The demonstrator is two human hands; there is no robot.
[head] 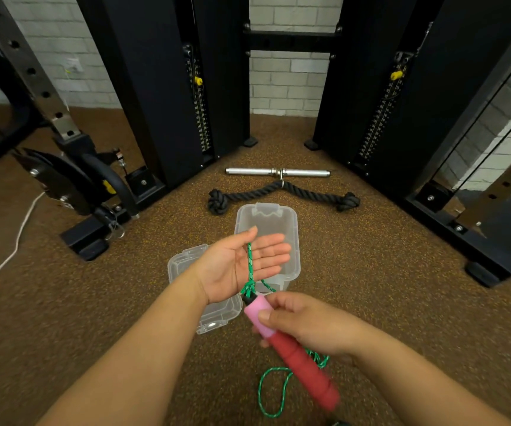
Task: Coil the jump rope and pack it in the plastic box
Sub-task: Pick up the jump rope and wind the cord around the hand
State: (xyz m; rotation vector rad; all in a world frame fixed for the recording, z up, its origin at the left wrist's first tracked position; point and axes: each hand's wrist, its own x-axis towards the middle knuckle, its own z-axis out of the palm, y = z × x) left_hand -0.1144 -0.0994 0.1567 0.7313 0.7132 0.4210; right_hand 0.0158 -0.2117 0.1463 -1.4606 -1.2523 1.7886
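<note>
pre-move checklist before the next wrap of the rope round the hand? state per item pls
1. Left hand flat, palm up, ready for a wrap: ok.
2. Green rope lies across the left palm: ok.
3. Right hand holds the handle: ok.
4. Slack rope on the floor free of tangles: cannot tell, partly hidden.
5. Box open, beyond the hands: ok.
6. Lid off, beside the box: ok.
</note>
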